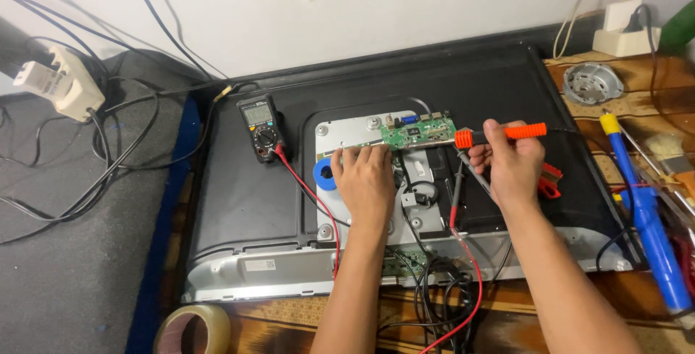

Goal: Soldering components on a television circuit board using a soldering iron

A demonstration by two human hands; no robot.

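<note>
A flat screen lies face down, its black back panel (239,195) exposed with a silver metal plate (347,128) in the middle. A green circuit board (418,135) sits on the plate. My left hand (365,180) rests flat on the plate just below the board, next to a blue solder spool (323,175). My right hand (510,162) grips an orange-handled tool (499,135) lying level, its tip at the board's right edge. A grey probe (474,169) with a red lead passes under that hand.
A black multimeter (261,127) lies left of the plate with a red lead (311,195) running from it. A blue desoldering pump (648,224), brush and small tools sit at right. Power strips (61,82) and cables lie left; a tape roll (194,329) is at the bottom.
</note>
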